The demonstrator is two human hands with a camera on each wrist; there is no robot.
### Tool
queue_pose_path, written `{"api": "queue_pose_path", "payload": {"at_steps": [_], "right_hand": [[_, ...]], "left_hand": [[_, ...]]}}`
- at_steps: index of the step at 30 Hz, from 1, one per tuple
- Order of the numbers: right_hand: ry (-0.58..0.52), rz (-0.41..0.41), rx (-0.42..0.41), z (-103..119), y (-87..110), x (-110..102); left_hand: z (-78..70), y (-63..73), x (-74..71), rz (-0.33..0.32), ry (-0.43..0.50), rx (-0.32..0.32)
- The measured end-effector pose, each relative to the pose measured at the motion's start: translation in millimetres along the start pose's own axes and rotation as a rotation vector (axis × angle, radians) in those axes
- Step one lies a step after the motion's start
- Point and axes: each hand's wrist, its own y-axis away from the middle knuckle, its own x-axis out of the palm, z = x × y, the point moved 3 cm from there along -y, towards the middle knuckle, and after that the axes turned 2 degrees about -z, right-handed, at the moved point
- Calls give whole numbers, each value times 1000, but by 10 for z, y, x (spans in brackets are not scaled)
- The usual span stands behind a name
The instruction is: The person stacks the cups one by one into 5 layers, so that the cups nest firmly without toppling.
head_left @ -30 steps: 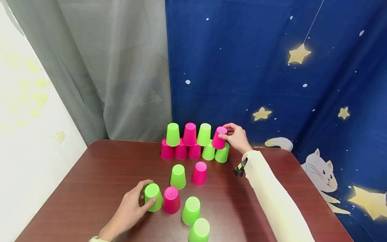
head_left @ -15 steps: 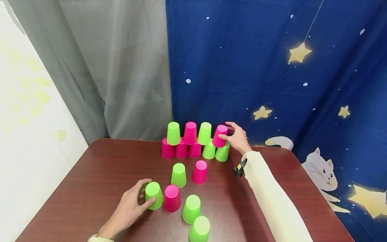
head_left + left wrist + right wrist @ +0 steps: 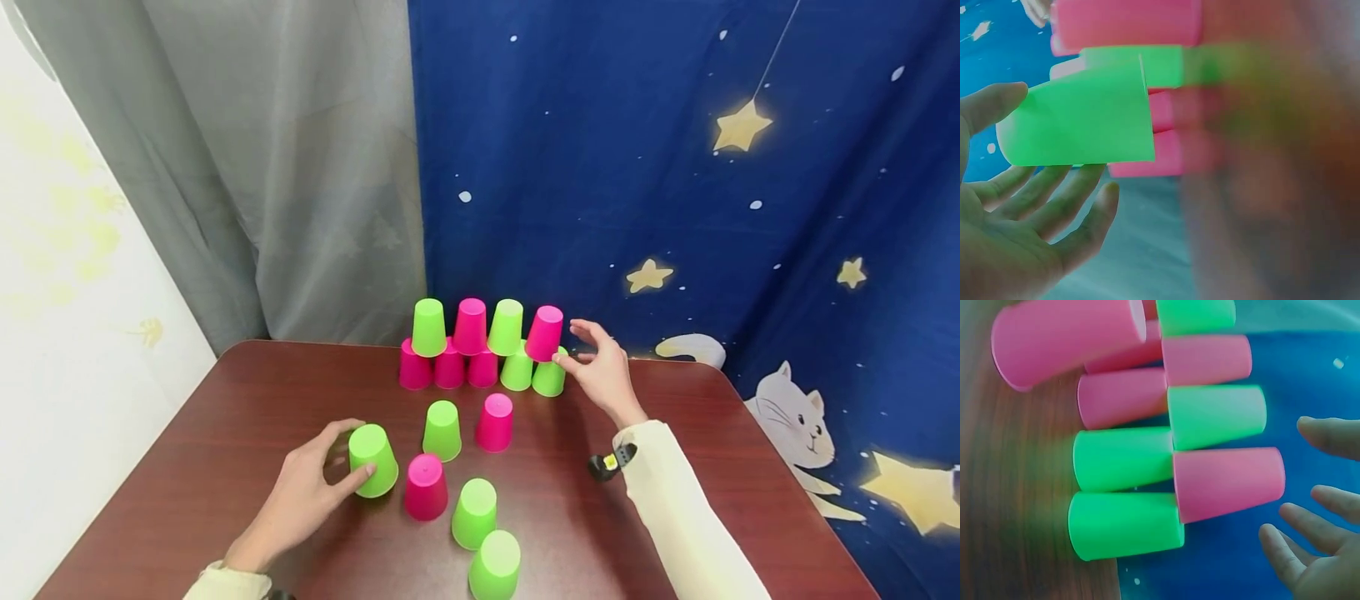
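Note:
My left hand (image 3: pixel 300 492) grips a green cup (image 3: pixel 373 461) upside down, slightly tilted, thumb on the near side. In the left wrist view, the thumb and fingers lie on opposite sides of that cup (image 3: pixel 1085 119). My right hand (image 3: pixel 603 371) is just right of the pink cup (image 3: pixel 544 333) at the right end of the upper row. Its fingers are spread and apart from the cup, as the right wrist view shows. This pink cup rests across two green lower cups (image 3: pixel 517 371). Left of it on the upper row stand green, pink (image 3: pixel 471 327) and green cups.
Several loose inverted cups stand on the brown table (image 3: pixel 262 400) in front: a green one (image 3: pixel 442 431), a pink one (image 3: pixel 495 423), a nearer pink one (image 3: pixel 426 487) and two green ones (image 3: pixel 475 514) at the front. A blue curtain (image 3: pixel 555 167) hangs behind the stacked rows.
My right hand has let go of the pink cup at the upper row's right end and moved off to the right. My left hand has shifted its green cup left and tilted it.

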Motion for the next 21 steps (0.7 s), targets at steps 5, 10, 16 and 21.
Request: {"api": "queue_pose_path", "payload": {"at_steps": [5, 10, 16, 21], "right_hand": [[-53, 54, -64, 42, 270, 10], [-115, 137, -77, 38, 585, 82], [-112, 330, -87, 27, 1046, 228], [-119, 457, -190, 85, 1416, 303]], "left_hand": [[-118, -268, -192, -28, -47, 54], [-262, -604, -327, -62, -90, 155], [-475, -1047, -398, -53, -43, 224], [-675, -1427, -395, -25, 57, 222]]}}
